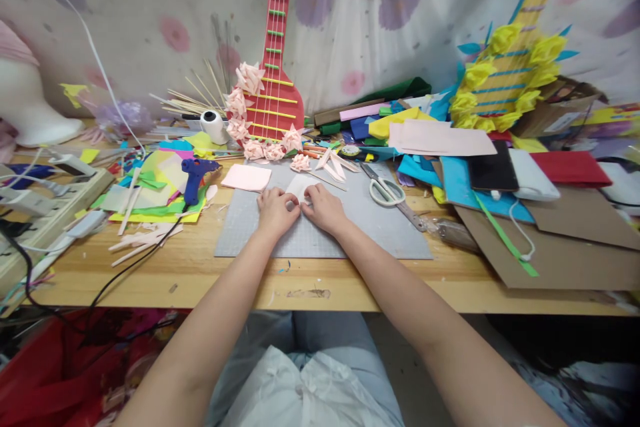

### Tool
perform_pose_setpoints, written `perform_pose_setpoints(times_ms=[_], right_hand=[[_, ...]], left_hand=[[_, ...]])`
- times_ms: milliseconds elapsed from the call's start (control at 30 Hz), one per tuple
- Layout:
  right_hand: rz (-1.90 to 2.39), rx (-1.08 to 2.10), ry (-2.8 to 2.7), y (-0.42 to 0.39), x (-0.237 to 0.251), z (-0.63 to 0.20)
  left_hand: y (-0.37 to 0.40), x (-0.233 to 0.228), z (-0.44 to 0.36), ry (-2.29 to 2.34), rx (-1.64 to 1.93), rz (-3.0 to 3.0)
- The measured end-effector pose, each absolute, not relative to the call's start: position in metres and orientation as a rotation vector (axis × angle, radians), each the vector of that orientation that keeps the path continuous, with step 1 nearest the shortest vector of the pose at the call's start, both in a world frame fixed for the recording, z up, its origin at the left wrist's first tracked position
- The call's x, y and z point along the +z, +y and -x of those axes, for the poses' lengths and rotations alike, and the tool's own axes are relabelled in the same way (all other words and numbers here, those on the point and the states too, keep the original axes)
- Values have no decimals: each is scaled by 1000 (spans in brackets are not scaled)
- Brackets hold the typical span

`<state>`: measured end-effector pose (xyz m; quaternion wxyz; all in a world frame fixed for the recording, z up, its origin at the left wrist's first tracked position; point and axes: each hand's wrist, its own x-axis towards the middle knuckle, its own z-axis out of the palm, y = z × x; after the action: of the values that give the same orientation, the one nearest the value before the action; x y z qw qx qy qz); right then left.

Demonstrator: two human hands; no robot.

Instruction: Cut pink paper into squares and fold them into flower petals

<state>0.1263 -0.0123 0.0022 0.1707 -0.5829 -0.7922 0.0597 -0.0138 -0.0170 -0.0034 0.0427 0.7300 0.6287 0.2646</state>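
Surface: a wooden table [200,267] is covered at its middle by a grey cutting mat [380,227]; coloured paper scraps are piled to either side.
Backdrop: a pale cloth with flower prints [165,20] is hung behind the table.
Left hand: the left hand [277,209] is laid on the mat, its fingers pressed on a small pale paper piece [300,187].
Right hand: the right hand [325,208] is set just beside the left, its fingers pinched on the same paper piece.
Paper piece: it is held flat on the mat, between both hands, near the mat's far edge.
Nearby: a pink sheet [247,177] is laid at the mat's far left corner; scissors [387,192] are laid right of the hands; a blue glue gun [195,177] is rested on the scraps at the left.
Behind: a red paper guitar [275,90] edged with pink paper flowers [240,107] is leaned against the cloth.
Containers: a cardboard box [560,113] is seen at the far right; its contents cannot be told.
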Motion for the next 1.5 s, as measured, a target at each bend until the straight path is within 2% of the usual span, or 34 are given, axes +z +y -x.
perform_pose_setpoints(times_ms=[533, 867, 1000, 1267, 1500], right_hand=[[1686, 232, -2172, -11, 0, -129], [1690, 277, -2158, -13, 3, -129], [1599, 314, -2100, -14, 1, -133], [1142, 252, -2269, -14, -3, -143], [1269, 296, -2159, -6, -11, -148]], left_hand=[[-13, 2, 7, 1994, 716, -2134], [-14, 5, 58, 1877, 759, -2143], [-13, 3, 59, 1746, 776, -2226], [-15, 1, 53, 1559, 811, -2322], [-13, -3, 51, 1438, 814, -2320]])
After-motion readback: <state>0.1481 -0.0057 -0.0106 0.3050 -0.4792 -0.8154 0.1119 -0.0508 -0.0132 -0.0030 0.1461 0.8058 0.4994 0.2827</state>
